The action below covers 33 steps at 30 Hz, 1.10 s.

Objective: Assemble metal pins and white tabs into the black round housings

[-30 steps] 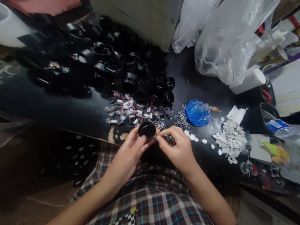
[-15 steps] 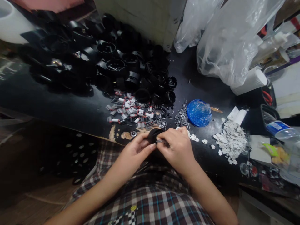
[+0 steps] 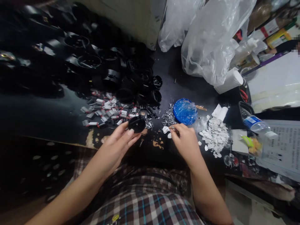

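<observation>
My left hand point(image 3: 122, 137) grips a round black plastic housing point(image 3: 137, 125), its open side facing up, at the front of the table. Further right, my right hand point(image 3: 186, 139) is closed in a pinch around a small metal tool point(image 3: 173, 127), mostly hidden by the fingers. Its end is beside a small white plate with holes point(image 3: 166, 129); whether they touch I cannot tell. Behind the right hand lie a heap of small grey pointed pieces point(image 3: 169, 115) and a blue lid point(image 3: 185, 111) covered with clear film. White plates are heaped point(image 3: 216, 136) to the right.
Many black housings point(image 3: 89, 61) crowd the back left. Grey and white cylinders with red bands point(image 3: 105, 107) lie in front of them. Clear plastic bags point(image 3: 206, 43), a white roll point(image 3: 229, 80) and a plastic bottle point(image 3: 256, 123) stand toward the right.
My hands have drawn apart. The left still holds the black housing, now tipped open side up; the right has left it and reached the white plates. The camera view has shifted right.
</observation>
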Available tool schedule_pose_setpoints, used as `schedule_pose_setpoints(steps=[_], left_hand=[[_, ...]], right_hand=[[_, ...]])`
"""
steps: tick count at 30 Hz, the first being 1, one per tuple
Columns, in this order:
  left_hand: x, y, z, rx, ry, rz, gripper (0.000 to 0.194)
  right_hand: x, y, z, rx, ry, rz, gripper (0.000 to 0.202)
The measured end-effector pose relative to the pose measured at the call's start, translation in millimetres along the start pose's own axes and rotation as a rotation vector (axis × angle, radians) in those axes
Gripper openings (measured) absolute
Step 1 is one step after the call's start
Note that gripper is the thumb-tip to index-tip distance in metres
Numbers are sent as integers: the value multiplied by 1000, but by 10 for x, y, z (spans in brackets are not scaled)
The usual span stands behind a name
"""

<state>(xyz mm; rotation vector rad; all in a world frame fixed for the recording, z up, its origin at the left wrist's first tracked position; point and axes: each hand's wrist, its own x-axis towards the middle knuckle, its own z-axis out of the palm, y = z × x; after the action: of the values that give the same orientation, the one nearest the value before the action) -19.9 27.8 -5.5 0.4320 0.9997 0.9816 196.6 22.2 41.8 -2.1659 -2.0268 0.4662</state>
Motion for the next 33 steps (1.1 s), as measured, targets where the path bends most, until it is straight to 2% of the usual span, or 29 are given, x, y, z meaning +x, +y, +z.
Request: schedule_pose_setpoints(steps=[6,10,14,24,33], left_hand=[[-64,-50,18,17,-5,-44,39],[-83,-102,-9,23,-5,-46,39],[-63,-110,-17,22,-11,-57,37],[-76,-115,-39,11,-20,-56,36],[-114,-102,-12,17,-13,-50,36]], right_hand=[[-15,85,32,5,-10,40,14],[-18,69,65,-39,-62,-11,20],[-21,31,122,-82,-81,-63,15],[-40,-54,192,-104,-21,-100,14],[-46,-71,148,235,-10,5,15]])
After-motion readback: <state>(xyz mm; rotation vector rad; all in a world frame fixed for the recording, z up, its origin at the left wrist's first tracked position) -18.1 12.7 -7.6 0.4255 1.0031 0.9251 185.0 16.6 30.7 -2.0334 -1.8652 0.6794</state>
